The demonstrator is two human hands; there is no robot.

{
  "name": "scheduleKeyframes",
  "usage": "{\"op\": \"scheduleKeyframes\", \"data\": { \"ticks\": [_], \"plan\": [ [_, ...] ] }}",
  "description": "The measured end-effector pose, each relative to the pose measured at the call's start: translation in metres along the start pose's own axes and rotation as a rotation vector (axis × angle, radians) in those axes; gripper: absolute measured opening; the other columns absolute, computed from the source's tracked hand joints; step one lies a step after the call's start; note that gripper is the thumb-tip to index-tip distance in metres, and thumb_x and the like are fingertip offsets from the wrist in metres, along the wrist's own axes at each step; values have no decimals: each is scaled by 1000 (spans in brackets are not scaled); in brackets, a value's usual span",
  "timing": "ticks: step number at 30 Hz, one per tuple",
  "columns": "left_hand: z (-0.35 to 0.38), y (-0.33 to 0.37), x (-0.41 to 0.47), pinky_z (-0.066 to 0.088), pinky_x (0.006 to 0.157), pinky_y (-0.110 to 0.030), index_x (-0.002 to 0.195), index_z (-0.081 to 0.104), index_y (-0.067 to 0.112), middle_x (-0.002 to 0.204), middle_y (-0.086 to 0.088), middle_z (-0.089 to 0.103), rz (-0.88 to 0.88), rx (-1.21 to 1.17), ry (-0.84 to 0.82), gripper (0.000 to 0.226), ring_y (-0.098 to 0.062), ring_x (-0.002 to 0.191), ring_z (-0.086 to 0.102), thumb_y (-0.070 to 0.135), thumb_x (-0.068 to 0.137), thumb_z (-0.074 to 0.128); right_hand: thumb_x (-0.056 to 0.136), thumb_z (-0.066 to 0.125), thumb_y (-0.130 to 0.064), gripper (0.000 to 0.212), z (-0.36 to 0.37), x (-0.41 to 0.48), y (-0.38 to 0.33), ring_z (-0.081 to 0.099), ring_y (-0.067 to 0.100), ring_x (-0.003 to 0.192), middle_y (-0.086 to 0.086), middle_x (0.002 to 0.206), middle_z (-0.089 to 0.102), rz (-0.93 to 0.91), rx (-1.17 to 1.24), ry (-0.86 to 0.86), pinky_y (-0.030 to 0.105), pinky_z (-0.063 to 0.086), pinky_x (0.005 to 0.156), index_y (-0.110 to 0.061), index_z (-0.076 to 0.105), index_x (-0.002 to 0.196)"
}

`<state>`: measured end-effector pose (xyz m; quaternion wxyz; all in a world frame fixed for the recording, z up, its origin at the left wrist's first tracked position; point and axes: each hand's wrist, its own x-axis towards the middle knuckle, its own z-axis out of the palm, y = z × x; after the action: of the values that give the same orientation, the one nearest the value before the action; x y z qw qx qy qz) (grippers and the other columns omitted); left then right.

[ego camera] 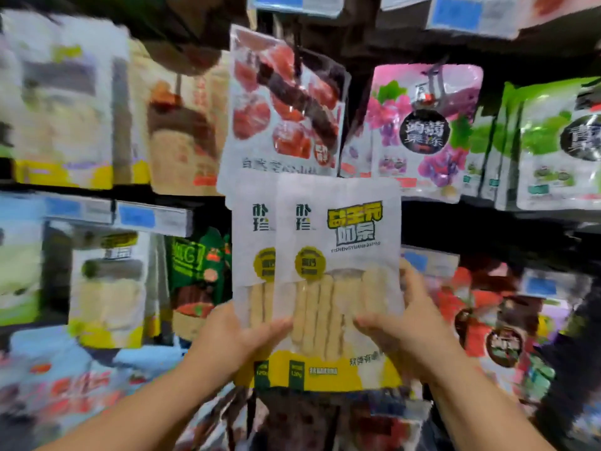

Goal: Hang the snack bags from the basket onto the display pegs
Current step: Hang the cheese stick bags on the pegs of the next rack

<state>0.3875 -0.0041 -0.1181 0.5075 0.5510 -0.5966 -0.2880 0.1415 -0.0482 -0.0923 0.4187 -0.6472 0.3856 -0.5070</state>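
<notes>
The front bag (pixel 338 275) covers all but the left strip of the rear bag (pixel 250 255). Fingertips of the left hand (pixel 240 336) and right hand (pixel 409 327) sit behind the bags, unseen. At left the packets (pixel 65 102) smear into blur; what look like price tags (pixel 136 218) cannot be read.
</notes>
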Motion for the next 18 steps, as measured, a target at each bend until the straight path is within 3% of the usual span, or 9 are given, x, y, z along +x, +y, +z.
{"op": "scheduleKeyframes", "data": {
  "ticks": [3, 6, 10, 12, 14, 16, 18],
  "plan": [
    [-51, -15, -7, 43, 57, -10, 76, 69, 32, 55, 24, 65, -17, 79, 91, 12, 12, 52, 58, 30, 73, 81, 45, 82, -7, 49, 70, 11, 7, 68, 15, 64, 2, 73, 73, 101, 302, -118, 23, 53, 57, -12, 71, 92],
    [-98, -32, -19, 42, 57, -9, 72, 68, 32, 55, 27, 65, -80, 129, 165, 18, 15, 55, 58, 39, 71, 85, 51, 79, -14, 18, 127, 16, 3, 53, 16, 60, 0, 62, 59, 131, 275, -250, 27, 44, 57, -21, 69, 64],
    [-153, -51, -40, 42, 58, -7, 77, 66, 38, 61, 34, 64, -155, 199, 226, 28, 19, 64, 59, 54, 63, 84, 58, 81, 7, 26, 186, 14, -5, 64, 12, 64, 1, 68, 71, 80, 70, -350, 26, 53, 60, -11, 66, 69],
    [-178, -60, -51, 49, 67, -12, 80, 70, 35, 72, 27, 71, -173, 213, 245, 49, 12, 71, 65, 74, 51, 78, 43, 87, -6, 47, 213, 10, -3, 72, 17, 71, 4, 76, 75, 113, 17, -339, 33, 59, 64, -11, 67, 85],
    [-200, -72, -61, 50, 66, -14, 81, 72, 27, 73, 21, 73, -235, 237, 242, 43, 8, 68, 66, 63, 59, 82, 32, 83, -20, 55, 238, 9, 0, 74, 16, 78, 2, 79, 76, 122, -31, -310, 38, 61, 69, -14, 67, 85],
    [-221, -82, -69, 46, 59, -9, 81, 72, 20, 68, 18, 72, -270, 235, 262, 30, 7, 61, 64, 46, 70, 83, 41, 83, -19, 50, 263, 10, 3, 72, 4, 77, -9, 81, 76, 123, -51, -366, 24, 58, 66, -19, 66, 88],
    [-239, -95, -72, 45, 56, -8, 82, 71, 20, 66, 20, 71, -287, 244, 275, 18, 8, 60, 64, 33, 76, 82, 50, 86, -17, 41, 286, 11, 3, 71, 11, 90, -2, 89, 76, 95, -80, -394, 29, 57, 79, -21, 64, 85]
  ]
}}
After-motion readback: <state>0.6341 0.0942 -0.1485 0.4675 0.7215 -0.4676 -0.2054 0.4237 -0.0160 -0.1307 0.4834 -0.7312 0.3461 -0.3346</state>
